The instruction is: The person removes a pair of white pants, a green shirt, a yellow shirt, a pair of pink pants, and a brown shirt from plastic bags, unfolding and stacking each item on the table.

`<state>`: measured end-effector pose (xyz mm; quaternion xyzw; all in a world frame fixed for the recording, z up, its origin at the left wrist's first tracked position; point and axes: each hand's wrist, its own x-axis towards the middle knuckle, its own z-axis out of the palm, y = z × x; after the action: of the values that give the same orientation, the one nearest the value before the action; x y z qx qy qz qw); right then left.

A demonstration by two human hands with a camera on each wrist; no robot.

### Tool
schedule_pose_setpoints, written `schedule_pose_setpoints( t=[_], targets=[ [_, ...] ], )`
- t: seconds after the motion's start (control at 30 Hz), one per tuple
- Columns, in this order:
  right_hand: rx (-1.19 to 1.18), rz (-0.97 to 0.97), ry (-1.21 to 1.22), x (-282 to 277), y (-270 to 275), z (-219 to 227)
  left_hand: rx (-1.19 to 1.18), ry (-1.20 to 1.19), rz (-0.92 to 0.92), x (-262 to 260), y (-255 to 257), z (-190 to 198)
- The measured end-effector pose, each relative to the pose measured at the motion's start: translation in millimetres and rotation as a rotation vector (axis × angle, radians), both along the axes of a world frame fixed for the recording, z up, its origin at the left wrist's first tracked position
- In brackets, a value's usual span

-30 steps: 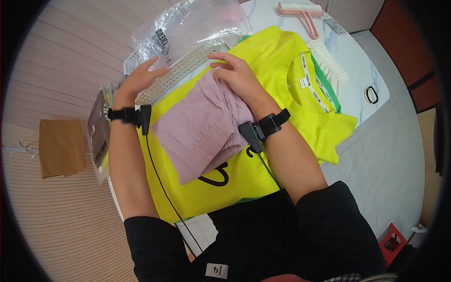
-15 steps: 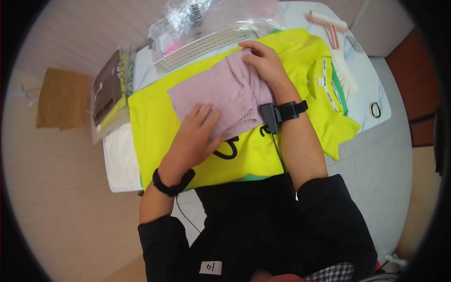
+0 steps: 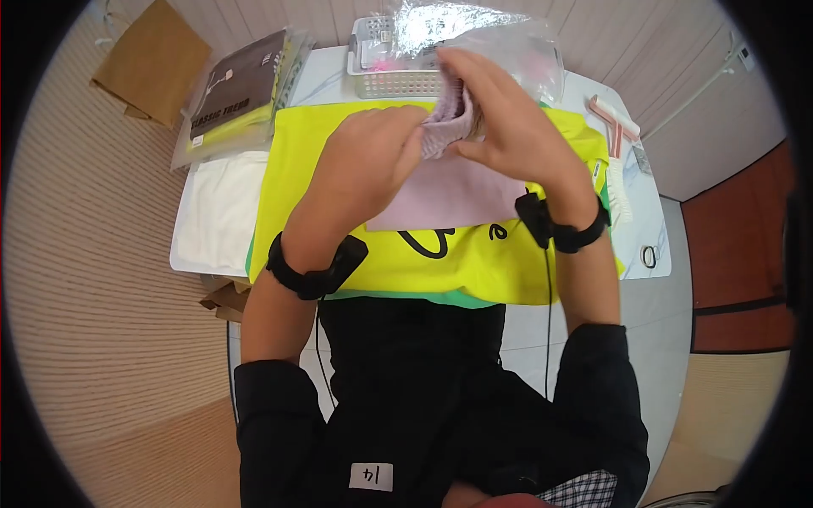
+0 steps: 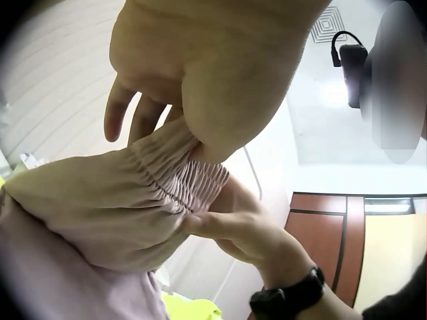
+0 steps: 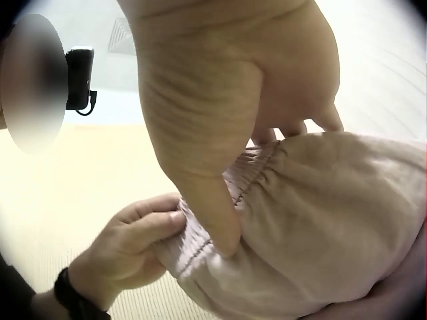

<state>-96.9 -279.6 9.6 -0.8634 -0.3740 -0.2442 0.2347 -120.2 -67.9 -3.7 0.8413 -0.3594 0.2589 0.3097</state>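
Observation:
Dusty-pink elastic-waist shorts (image 3: 449,195) are lifted by their gathered waistband (image 4: 183,177), while their lower part lies over a yellow T-shirt (image 3: 292,157) with black lettering. My left hand (image 3: 360,161) pinches the near left side of the waistband. On the other side my right hand (image 3: 521,118) grips the same band, its thumb (image 5: 220,227) outside on the gathers. Between the hands, the band forms an open loop in the head view. A green edge (image 3: 449,298) shows beneath the yellow shirt.
Behind the shirt stands a white perforated basket (image 3: 398,83) with clear plastic packaging (image 3: 508,55) on it. Bagged clothes (image 3: 241,89) and white fabric (image 3: 224,203) lie at the left. A pink-handled lint roller (image 3: 616,118) and a black band (image 3: 649,256) lie at the right.
The shorts lay flat under my hands; now their waistband is raised. My left hand moved from the basket to the shorts and up to the band. The head view has turned and shifted.

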Motion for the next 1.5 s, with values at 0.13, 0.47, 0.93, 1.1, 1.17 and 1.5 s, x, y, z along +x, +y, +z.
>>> schedule_pose_setpoints(
  t=[0.13, 0.47, 0.93, 1.1, 1.17, 1.5],
  targets=[
    [-0.119, 0.024, 0.097, 1, 7, 44, -0.101, -0.134, -0.023, -4, 3, 10],
    [0.154, -0.282, -0.07, -22, 23, 150, -0.509, 0.39, -0.036, -45, -1, -36],
    [0.464, -0.53, -0.226, -53, -79, 260, -0.575, 0.404, 0.376, -11, 81, -62],
    [0.881, -0.307, 0.125, -100, 8, 239, -0.242, -0.289, 0.738, -11, 83, -65],
    [0.836, -0.315, -0.106, -101, 13, 236, -0.479, 0.362, 0.332, -37, 51, -44],
    [0.446, -0.151, -0.305, -58, -8, 204, 0.255, 0.308, 0.186, -53, 18, -106]
  ],
)
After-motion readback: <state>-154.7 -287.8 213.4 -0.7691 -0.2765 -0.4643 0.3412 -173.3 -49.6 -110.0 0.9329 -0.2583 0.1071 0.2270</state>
